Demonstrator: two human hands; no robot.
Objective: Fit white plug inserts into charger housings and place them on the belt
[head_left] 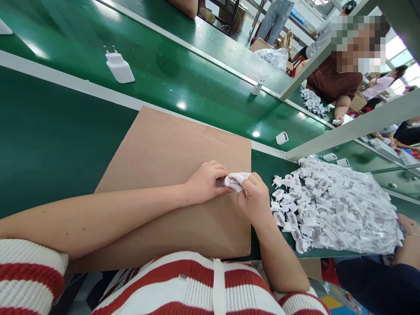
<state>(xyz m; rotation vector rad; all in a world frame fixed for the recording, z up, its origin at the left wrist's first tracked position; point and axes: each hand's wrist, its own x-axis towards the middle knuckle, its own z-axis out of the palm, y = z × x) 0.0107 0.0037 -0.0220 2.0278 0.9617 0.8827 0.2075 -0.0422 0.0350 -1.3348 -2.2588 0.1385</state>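
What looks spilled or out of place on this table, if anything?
The white plugs on the right: many lie loose and jumbled on the green table beside the clear bag, as if spilled from it, though perhaps poured out deliberately.

A cardboard sheet [177, 144] lies on the tabletop [59, 122] at the frame's centre, below a belt [183, 83] running from upper left to right. Three chargers sit on the belt: upper left [120, 69], upper right of centre [257, 89] and farther right [281, 138]. The left hand [207, 181], cloth [239, 178] and right hand [256, 197] are over the sheet's right part; a bag of plug parts [348, 210] lies beyond it, lower right.
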